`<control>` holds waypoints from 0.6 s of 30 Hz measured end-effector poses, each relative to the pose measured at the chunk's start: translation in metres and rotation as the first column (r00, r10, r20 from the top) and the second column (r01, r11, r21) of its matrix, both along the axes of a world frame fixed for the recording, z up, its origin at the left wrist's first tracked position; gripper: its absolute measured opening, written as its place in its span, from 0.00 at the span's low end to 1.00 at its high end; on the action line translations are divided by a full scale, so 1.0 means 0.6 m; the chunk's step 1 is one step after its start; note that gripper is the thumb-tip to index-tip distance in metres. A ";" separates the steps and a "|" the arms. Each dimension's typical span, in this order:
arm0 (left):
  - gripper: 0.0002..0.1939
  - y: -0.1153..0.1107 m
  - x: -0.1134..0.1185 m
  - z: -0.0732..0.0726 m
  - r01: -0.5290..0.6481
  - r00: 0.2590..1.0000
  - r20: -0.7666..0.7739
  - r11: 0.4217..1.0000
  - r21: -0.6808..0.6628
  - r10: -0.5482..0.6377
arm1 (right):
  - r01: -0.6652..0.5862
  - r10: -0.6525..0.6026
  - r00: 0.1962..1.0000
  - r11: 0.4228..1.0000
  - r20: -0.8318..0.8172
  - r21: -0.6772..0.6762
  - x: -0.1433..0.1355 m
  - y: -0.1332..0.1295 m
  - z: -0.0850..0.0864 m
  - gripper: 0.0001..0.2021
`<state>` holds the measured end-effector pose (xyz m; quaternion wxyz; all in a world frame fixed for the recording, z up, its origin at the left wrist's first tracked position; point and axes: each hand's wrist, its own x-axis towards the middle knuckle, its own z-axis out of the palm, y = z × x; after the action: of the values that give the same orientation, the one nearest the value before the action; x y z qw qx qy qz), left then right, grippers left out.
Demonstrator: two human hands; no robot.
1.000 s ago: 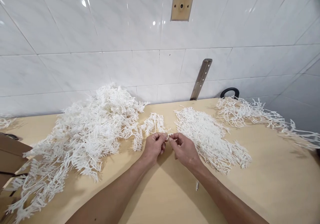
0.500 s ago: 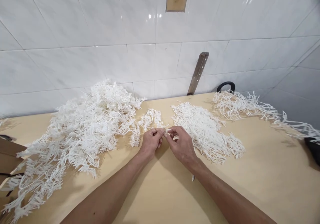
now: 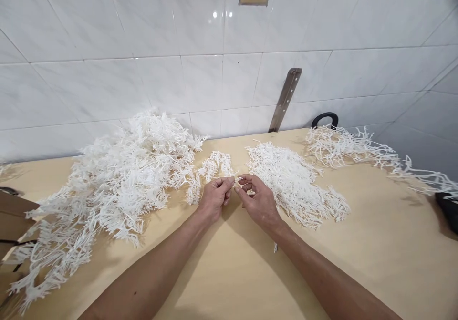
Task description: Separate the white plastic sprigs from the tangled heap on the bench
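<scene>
My left hand [image 3: 214, 197] and my right hand [image 3: 258, 201] meet fingertip to fingertip over a pale wooden table [image 3: 375, 258]. Between them they pinch a small white plastic sprig [image 3: 216, 166] whose branches fan out just beyond the fingers. A large heap of white branched plastic pieces [image 3: 118, 181] lies to the left of my left hand. A flatter pile of white pieces [image 3: 293, 181] lies right beside my right hand.
A loose strand of bare white branches [image 3: 361, 150] runs along the table's far right. A metal bracket [image 3: 285, 99] leans on the white tiled wall, with a black handle [image 3: 324, 118] beside it. Brown cardboard [image 3: 14, 220] sits at the left edge, a dark object [image 3: 449, 210] at the right.
Both hands stay together on the sprig with only small finger movements. The view has tilted down slightly, so the wall plate has moved up in the frame.
</scene>
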<state>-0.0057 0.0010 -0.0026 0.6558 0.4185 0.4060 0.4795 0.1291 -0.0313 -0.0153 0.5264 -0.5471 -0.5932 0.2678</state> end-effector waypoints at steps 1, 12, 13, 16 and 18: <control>0.22 0.000 0.000 -0.001 0.001 1.000 -0.003 1.000 -0.002 -0.001 | -0.010 0.010 1.000 1.000 -0.003 -0.003 -0.001 0.000 -0.001 0.15; 0.22 -0.001 0.000 -0.003 0.016 1.000 -0.001 1.000 0.000 -0.016 | -0.031 0.033 0.997 0.999 0.067 -0.030 -0.004 0.000 -0.002 0.09; 0.22 -0.001 0.000 -0.003 0.019 1.000 -0.002 1.000 0.001 -0.019 | -0.032 0.033 0.997 0.999 0.075 -0.024 -0.004 -0.001 -0.001 0.09; 0.23 -0.002 0.001 -0.003 0.019 1.000 -0.017 1.000 0.011 -0.018 | -0.030 0.030 0.995 1.000 0.098 -0.009 -0.006 -0.003 0.001 0.09; 0.23 -0.002 0.001 -0.003 0.016 0.999 -0.034 1.000 0.021 -0.016 | -0.023 0.022 0.992 1.000 0.126 0.005 -0.007 -0.004 0.003 0.09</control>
<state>-0.0048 -0.0003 -0.0046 0.6482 0.4368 0.4084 0.4715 0.1249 -0.0337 -0.0135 0.4865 -0.5544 -0.6324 0.2367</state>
